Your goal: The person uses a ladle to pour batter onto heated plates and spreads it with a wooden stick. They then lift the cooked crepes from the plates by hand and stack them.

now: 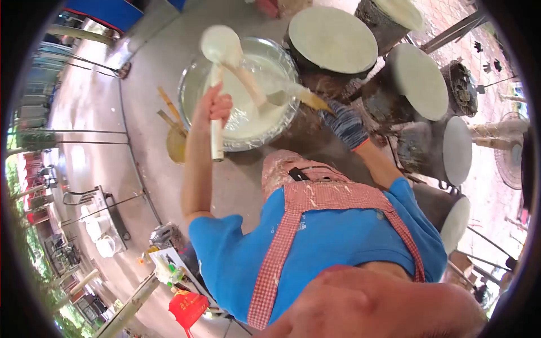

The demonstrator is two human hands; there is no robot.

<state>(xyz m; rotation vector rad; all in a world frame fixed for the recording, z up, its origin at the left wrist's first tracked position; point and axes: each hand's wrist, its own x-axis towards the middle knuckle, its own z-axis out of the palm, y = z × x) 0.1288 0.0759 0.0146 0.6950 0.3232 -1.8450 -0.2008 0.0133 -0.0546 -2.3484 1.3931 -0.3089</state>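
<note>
My left hand (213,107), bare, grips the long white handle of a ladle (221,46) and holds its bowl up over a wide metal basin (191,79) of white batter (248,121). A stream of batter runs from the ladle down into the basin. My right hand (345,125) wears a dark striped glove and holds a small yellowish scraper (313,101) at the basin's right rim. My blue shirt and red checked apron (293,225) fill the lower middle of the view.
Several round steamer pots with taut pale cloth tops (332,38) (418,80) (457,149) curve along the right. Bamboo sticks (169,115) lie left of the basin. A stand with white cups (100,228) is at the left, and a red bag (189,307) below.
</note>
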